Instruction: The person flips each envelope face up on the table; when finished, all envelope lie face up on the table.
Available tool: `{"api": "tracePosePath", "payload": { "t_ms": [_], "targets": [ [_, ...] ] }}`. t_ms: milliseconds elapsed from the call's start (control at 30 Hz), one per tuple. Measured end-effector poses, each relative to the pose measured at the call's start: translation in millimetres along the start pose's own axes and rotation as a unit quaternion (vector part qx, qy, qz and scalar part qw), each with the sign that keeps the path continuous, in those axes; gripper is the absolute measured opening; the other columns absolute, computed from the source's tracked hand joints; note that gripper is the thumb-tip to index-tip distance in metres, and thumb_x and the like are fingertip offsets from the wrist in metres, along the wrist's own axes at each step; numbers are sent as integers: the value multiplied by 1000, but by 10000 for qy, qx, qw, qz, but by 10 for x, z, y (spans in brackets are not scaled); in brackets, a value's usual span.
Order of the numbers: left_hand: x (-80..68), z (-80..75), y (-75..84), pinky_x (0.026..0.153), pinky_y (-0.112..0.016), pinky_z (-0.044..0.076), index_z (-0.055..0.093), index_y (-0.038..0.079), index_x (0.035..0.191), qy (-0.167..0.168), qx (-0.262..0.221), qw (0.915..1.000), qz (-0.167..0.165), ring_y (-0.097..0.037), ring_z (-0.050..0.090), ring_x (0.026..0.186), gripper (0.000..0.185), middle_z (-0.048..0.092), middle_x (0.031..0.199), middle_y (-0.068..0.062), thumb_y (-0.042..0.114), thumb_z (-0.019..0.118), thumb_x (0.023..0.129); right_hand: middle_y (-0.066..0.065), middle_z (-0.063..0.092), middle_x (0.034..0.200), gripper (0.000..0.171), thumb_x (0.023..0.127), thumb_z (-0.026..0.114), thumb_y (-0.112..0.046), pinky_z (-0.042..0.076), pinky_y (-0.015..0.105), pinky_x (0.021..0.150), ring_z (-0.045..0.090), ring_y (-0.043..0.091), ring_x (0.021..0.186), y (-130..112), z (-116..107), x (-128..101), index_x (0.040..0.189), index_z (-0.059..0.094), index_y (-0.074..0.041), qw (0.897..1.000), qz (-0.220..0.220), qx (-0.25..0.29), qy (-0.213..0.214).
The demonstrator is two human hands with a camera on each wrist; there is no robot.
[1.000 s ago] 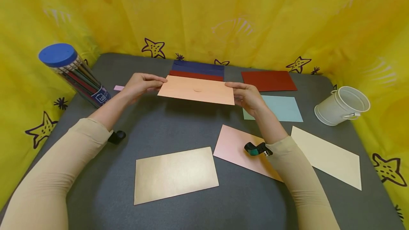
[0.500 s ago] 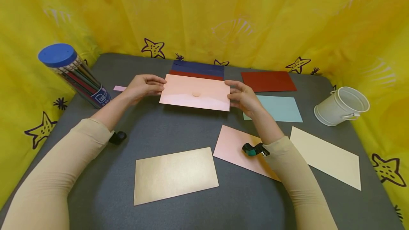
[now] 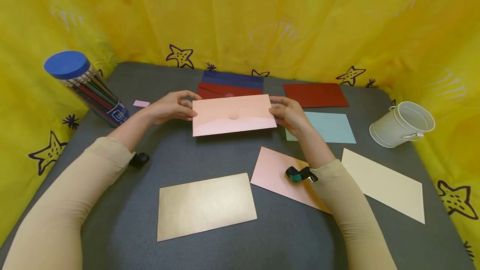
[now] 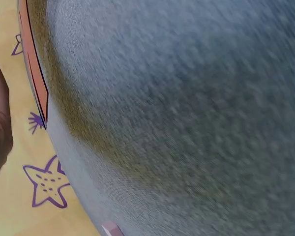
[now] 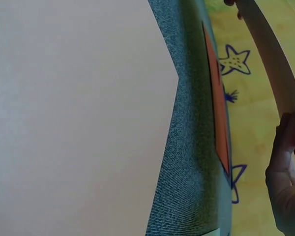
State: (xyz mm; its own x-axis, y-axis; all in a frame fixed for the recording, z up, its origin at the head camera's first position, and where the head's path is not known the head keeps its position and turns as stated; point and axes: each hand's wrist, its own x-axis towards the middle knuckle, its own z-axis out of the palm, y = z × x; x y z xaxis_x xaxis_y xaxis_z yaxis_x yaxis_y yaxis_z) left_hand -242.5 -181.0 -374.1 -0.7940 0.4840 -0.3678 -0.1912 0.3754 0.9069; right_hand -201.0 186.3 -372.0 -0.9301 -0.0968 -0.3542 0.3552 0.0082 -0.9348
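Peach envelope [image 3: 234, 125]: held up off the counter, its far edge overlapping the red envelope [image 3: 210, 91] in the head view; a shadow lies below it and its right end is slightly raised.
Left hand [image 3: 171, 107]: pinches the envelope's left edge.
Right hand [image 3: 289, 116]: pinches the right edge, fingers bent round it.
Slipping edge: both grips are shallow and at the very ends, so loosening one sooner than the other could let the envelope swing or drop askew.
Bowing: pressing the hands toward each other would likely buckle the thin paper or crease it.
Red and blue neighbours: lowered too far back, it could catch the red envelope's edge and shove it against the blue envelope [image 3: 232, 79].
Right wrist device [image 3: 300, 175]: it appears over the pink envelope [image 3: 275, 166]; a low forearm might drag that out of place.
Pencil tub [image 3: 95, 91]: tall and close to the left forearm, so a wide elbow swing might topple it.
Counter [image 3: 123, 228]: dark grey, matte; a gold envelope [image 3: 207, 206] lies nearest the person, a cream envelope [image 3: 384, 186], light blue envelope [image 3: 329, 127] and second red envelope [image 3: 316, 95] to the right, a white bucket [image 3: 390, 130] at the right edge.
Yellow cloth [image 3: 240, 16]: hangs round the back and sides, printed with purple starfish and pale fish.
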Motion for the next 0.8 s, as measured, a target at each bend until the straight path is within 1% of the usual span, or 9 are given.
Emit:
{"api": "tracePosePath", "payload": {
  "t_ms": [167,267,333,367,433,567,667,767,800],
  "targets": [
    [66,97,48,77,-25,57,61,3,123,-95,873,9961,-34,-12,62,83,39,68,93,1,15,72,88,-3,67,98,48,96,57,-3,60,24,70,70,11,79,-24,21,-4,144,49,-7,9997,-63,-156,-167],
    [99,174,90,80,-25,57,67,3,119,-296,1232,9919,-43,-12,64,85,34,71,98,0,19,72,89,-5,68,97,45,96,59,-5,60,23,70,70,10,80,-31,67,-10,141,53,-6,9993,-114,-221,-265],
    [113,236,136,82,-25,57,68,4,120,-468,1313,9902,-82,-12,66,88,36,73,101,-1,21,72,89,-5,68,98,43,96,60,-6,59,22,70,70,11,81,-34,104,-21,138,56,-5,9992,-154,-174,-339],
    [118,270,160,84,-26,57,68,4,121,-563,1312,9897,-86,-12,66,88,36,73,101,-1,21,72,89,-5,69,99,42,96,61,-6,59,22,69,70,10,81,-36,123,-28,137,56,-4,9991,-179,-146,-358],
    [126,327,199,82,-26,56,68,3,120,-723,1297,9889,-62,-12,64,85,36,71,91,1,21,71,89,-5,69,98,41,95,61,-7,59,22,69,69,11,81,-38,152,-33,136,57,-3,9991,-206,-107,-350],
    [135,399,223,76,-27,54,69,3,110,-862,1096,9902,-26,-12,56,75,26,59,72,4,19,71,89,-5,69,99,42,95,64,-12,59,22,69,70,10,79,-43,169,-25,136,58,-6,9998,-134,48,-164],
    [140,410,212,72,-27,53,67,6,102,-684,771,9947,-48,-12,53,71,18,57,70,5,17,71,89,-4,69,99,40,96,63,-17,59,22,70,70,10,79,-58,157,-24,134,57,-7,9982,-130,571,-139],
    [150,409,206,70,-27,53,64,9,98,-376,330,9987,-17,-11,54,70,13,61,73,6,16,70,90,-2,69,94,31,98,59,-18,61,25,72,70,13,78,-68,155,-33,127,54,-6,9919,-221,1182,-418],
    [154,409,206,70,-27,53,62,9,97,-292,157,9994,6,-10,55,71,12,61,74,6,15,70,90,-1,69,91,28,99,58,-17,61,26,72,70,13,78,-69,161,-38,124,53,-6,9900,-243,1270,-558]
  ]
}}
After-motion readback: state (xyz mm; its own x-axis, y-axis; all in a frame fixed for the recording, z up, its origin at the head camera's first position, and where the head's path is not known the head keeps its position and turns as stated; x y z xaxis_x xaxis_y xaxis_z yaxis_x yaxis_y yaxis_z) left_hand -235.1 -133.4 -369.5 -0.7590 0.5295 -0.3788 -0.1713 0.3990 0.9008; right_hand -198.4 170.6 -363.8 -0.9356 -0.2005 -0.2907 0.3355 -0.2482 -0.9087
